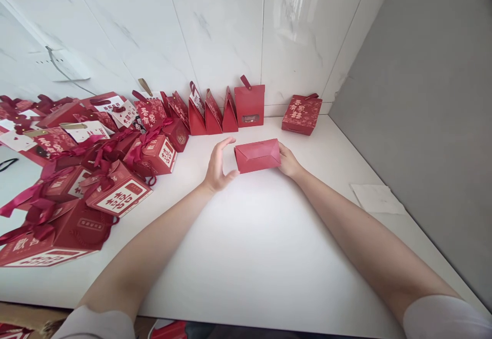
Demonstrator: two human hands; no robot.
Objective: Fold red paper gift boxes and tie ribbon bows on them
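Where the right hand holds on: I see it closed on the right end of the red box, with its fingers mostly hidden behind.
Left hand: I see it open and curved, with the thumb and fingers spread at the box's left end; I can't quite tell if the thumb touches.
Red box: it is between the two hands, with a folded side facing me, over the middle of the white table.
Red bags: they stand in a row behind the box, close to the shiny white wall, and the one at the right end has a little window.
Printed box: it lies to the right of the row, with white letters on top.
Ribbon boxes: I see them crowded on the left side of the table.
White paper: it lies at the right, near the gray panel.
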